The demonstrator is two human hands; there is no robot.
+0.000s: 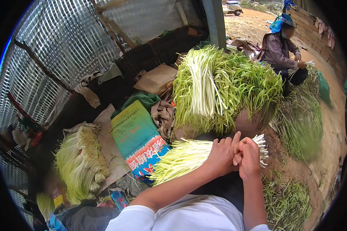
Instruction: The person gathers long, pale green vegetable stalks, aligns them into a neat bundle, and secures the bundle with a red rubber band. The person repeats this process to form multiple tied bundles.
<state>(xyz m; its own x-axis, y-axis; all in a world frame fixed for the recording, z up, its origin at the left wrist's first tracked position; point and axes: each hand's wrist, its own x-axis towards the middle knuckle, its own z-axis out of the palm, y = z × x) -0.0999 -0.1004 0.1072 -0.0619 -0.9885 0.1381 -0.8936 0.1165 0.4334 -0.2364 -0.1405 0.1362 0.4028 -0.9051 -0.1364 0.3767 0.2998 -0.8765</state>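
Observation:
A thick bundle of blanched leafy shoots (185,154) lies across my lap, its white stem ends to the right and yellow-green leaves to the left. My left hand (224,153) rests over the stems and grips them, with one finger raised. Close against it, my right hand (247,154) is curled above the stem end, thumb and fingers together. Whether something thin is between those fingers I cannot tell. Just ahead, a sheaf of white-stemmed shoots (204,83) lies on a large heap of green leafy shoots (248,78).
Stacked bundles of shoots (82,164) lie at left beside a printed feed sack (138,138). A blue can (119,199) is near my left elbow. Leaf trimmings (287,199) cover the ground at right. A post (215,24) stands behind the heap; another person (282,52) sits at far right handling stems.

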